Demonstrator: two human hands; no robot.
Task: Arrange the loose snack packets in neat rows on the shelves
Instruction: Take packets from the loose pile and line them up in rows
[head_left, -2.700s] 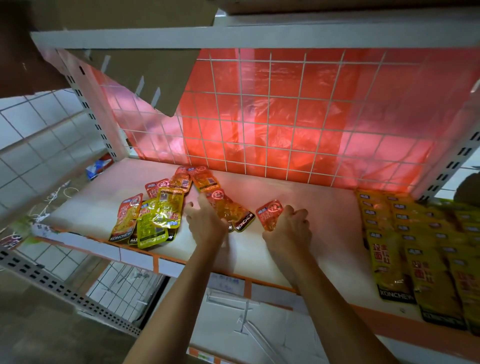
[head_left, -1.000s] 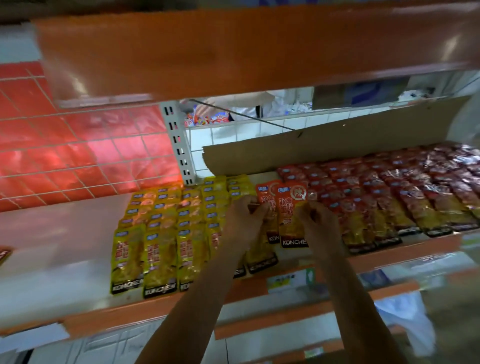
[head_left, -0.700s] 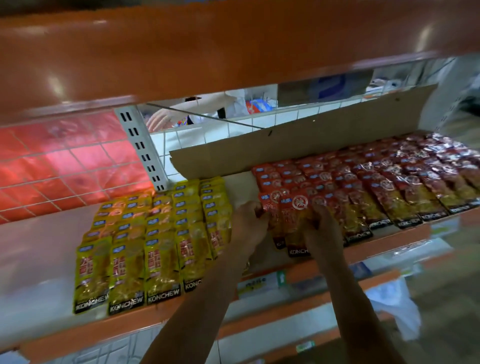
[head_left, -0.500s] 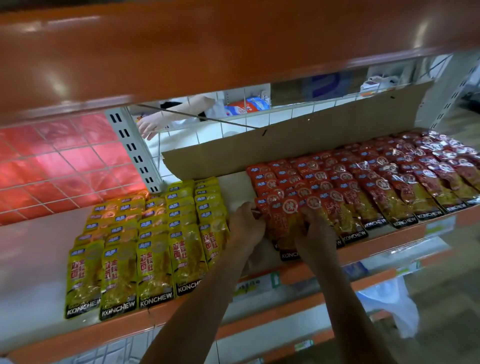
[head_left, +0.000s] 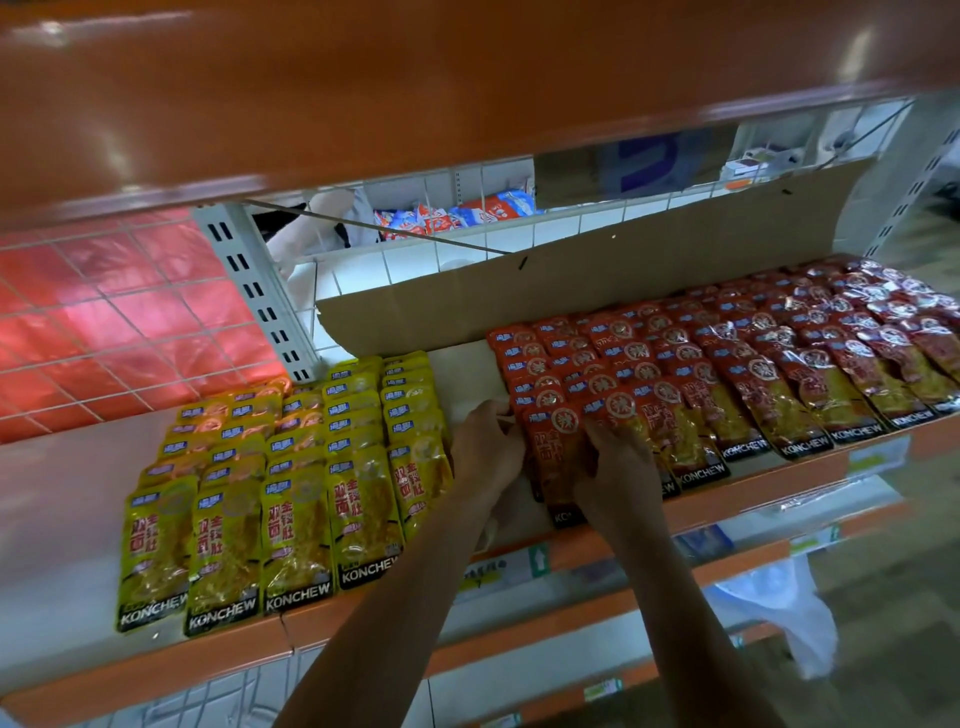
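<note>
The red packet (head_left: 555, 457) lies at the near left end of the red rows (head_left: 753, 374) on the shelf (head_left: 62, 519). The right hand (head_left: 615, 467) grips it from above with curled fingers, and the left hand (head_left: 485, 449) pinches its left edge. The yellow rows (head_left: 291, 467) lie just left of the hands. A cardboard strip (head_left: 571, 291) stands along the far side.

Soft, even light, brightest behind the wire grid (head_left: 410, 244) at the back edge of the shelf (head_left: 62, 519), where the white washes out. The orange shelf above (head_left: 467, 78) is smeared with blur and streaked highlights. Small glints sparkle on the red packets (head_left: 810, 353) towards the right back corner; print on the yellow packets (head_left: 291, 519) at the front edge reads sharp. Straight lines bow near the view's edges.
</note>
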